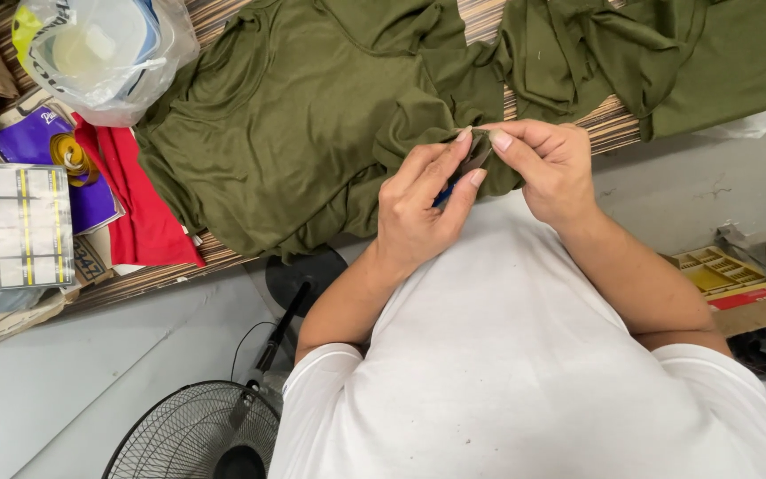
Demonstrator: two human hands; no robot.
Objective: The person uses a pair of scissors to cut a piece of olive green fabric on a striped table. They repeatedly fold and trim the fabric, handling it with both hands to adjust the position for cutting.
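Observation:
An olive green garment (303, 115) lies spread over a striped wooden table (609, 124). My left hand (418, 208) and my right hand (547, 164) meet at the garment's near edge. Both pinch a small fold of the green cloth (480, 151) between thumb and fingers. A small blue tool (442, 193) peeks out from under my left hand's fingers; its kind is too hidden to tell. I wear a white shirt.
A red cloth (139, 200), a purple booklet (37, 142) with a yellow tape roll (73, 158), a gridded sheet (11, 226) and a plastic bag (99, 53) lie at left. A black floor fan (201, 435) stands below. A yellow tray (720, 270) sits at right.

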